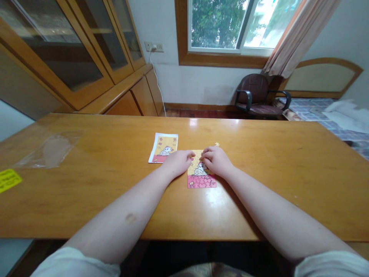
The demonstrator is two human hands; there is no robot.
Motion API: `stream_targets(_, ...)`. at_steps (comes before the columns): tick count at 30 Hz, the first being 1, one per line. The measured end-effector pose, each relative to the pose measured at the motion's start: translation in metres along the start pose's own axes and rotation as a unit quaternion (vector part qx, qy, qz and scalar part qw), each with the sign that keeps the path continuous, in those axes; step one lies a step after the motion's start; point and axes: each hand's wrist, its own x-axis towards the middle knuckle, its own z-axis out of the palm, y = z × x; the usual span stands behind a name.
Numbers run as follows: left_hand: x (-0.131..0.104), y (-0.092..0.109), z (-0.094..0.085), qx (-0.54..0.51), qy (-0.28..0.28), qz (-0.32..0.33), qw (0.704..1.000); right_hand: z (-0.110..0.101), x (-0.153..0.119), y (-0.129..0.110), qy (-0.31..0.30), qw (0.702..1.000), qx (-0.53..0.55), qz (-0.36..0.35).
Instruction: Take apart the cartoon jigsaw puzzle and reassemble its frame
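A jigsaw puzzle (201,181) lies flat on the wooden table, yellow above and pink below, with a white cartoon animal in the middle. Its upper part is partly covered by my hands. My left hand (178,163) rests at the puzzle's left edge, its fingers curled against it. From the right, my right hand (218,159) reaches over the upper right part with bent fingers close together; whether a piece is between them is hidden. Just beyond that hand lies a loose yellow puzzle piece (217,144). Left of the puzzle is a reference picture card (157,143) showing the same animal, its lower right corner behind my left hand.
A clear plastic bag (54,151) and a yellow label (9,180) lie on the left of the table (115,154). Glass-doored cabinets (121,73) stand at the back left. Beyond the far edge are an office chair (256,94) and a bed (314,107).
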Motion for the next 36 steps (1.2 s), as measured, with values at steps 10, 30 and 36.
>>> stream_targets(10,0.000,-0.002,0.001,0.007,0.003,0.011,1.000,0.000,-0.001,0.000,-0.042,0.998,-0.011,-0.047)
stream_targets(30,-0.001,-0.001,0.000,0.000,-0.002,0.007,1.000,-0.031,0.000,0.035,-0.069,0.964,-0.185,0.179)
stream_targets(36,-0.002,0.000,-0.002,-0.001,-0.006,0.000,1.000,-0.030,0.002,0.035,-0.073,0.962,-0.146,0.217)
